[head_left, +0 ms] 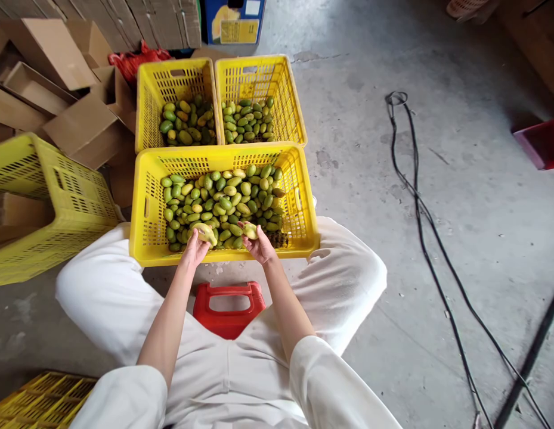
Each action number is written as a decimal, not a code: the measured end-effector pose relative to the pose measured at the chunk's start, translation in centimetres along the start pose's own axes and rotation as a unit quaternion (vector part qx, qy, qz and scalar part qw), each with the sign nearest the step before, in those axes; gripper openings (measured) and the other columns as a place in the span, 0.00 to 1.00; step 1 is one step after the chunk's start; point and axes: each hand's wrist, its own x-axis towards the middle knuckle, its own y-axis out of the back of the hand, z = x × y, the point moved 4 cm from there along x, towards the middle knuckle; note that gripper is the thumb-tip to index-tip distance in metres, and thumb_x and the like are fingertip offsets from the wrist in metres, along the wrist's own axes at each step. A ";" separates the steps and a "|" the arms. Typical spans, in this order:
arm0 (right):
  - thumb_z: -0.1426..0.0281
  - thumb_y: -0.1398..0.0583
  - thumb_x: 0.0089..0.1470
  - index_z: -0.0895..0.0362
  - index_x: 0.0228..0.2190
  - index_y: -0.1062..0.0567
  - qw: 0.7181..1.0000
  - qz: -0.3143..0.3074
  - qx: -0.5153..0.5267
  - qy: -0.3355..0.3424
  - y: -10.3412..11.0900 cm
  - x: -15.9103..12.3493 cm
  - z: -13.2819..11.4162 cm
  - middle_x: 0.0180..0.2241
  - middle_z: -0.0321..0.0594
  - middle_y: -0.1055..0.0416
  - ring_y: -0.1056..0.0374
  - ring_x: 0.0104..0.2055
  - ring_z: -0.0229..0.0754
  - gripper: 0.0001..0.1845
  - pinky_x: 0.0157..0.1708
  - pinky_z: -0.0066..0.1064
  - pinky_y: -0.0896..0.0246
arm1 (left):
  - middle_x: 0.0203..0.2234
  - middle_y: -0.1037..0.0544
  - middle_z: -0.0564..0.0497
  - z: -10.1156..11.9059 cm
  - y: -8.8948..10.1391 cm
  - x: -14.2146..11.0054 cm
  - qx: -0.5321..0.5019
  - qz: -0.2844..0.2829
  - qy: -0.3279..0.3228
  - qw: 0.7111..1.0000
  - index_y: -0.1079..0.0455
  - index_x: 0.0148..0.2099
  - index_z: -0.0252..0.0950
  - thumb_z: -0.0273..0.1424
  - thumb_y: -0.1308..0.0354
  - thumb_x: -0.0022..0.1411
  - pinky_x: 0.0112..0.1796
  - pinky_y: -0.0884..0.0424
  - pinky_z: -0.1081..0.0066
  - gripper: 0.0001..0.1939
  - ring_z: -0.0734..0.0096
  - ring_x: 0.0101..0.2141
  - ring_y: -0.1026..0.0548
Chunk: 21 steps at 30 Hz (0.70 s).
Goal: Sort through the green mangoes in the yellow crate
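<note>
My left hand [195, 250] is closed round a yellowish-green mango [205, 233], held over the near rim of a large yellow crate [223, 256]. To its right, my right hand [261, 246] grips a smaller-looking mango [248, 230] of similar colour. Inside the crate lie many green and yellow mangoes [225, 202], heaped toward the middle and right. Two more yellow crates stand against its far side; the left one [176, 68] and the right one [285, 89] both hold mangoes at the bottom.
A red plastic stool [229, 328] shows between my legs. Cardboard boxes [84, 128] pile up at the left, behind a tilted yellow crate [75, 196]. Black cable [417, 199] runs across the concrete floor on the right. A blue carton [234, 21] stands at the back.
</note>
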 end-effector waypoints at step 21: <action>0.56 0.46 0.61 0.55 0.29 0.31 0.984 0.084 0.148 0.042 1.4 0.9 -1.1 0.23 0.34 0.33 0.41 0.19 0.31 0.16 0.14 0.19 0.45 | 0.37 0.22 0.42 0.5 -1.3 -1.7 -0.040 -0.095 0.024 0.994 0.26 0.48 0.35 0.36 0.54 0.71 0.16 0.40 0.79 0.17 0.75 0.24 0.35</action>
